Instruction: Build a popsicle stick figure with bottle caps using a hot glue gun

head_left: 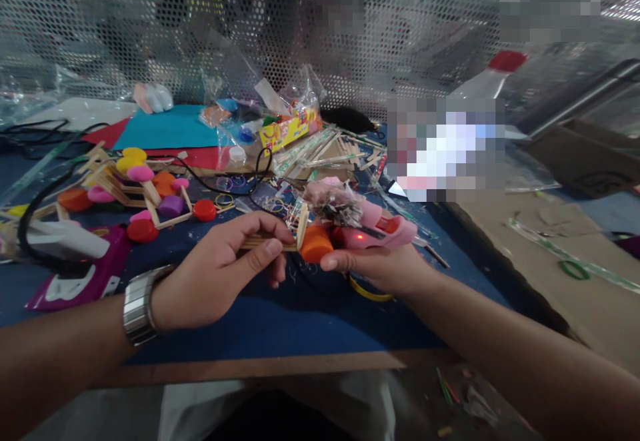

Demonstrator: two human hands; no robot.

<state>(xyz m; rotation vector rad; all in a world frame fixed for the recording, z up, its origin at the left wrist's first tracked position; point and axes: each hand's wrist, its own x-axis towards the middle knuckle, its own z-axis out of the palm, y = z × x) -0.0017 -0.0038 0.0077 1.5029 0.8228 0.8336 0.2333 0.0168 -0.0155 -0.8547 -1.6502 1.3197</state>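
Observation:
Between the thumb and bent fingers of my left hand (235,261) is a small frame of wooden craft sticks (273,242). An orange bottle cap (316,244) sits at the right end of these sticks, next to my right thumb. My right hand (375,268) is wrapped under a pink hot glue gun (380,228) with a small red light showing. A clump of grey, stringy stuff clings to the gun's upper left part. The gun's body hides most of my right fingers, and its tip is hard to make out.
Stick models with coloured caps (173,206) stand at left, beside a purple packet (100,274) and black cable. Loose sticks (335,151), a yellow box (290,131) and plastic bags lie further back. Cardboard (540,254) is at right; the table's front edge (260,369) is near me.

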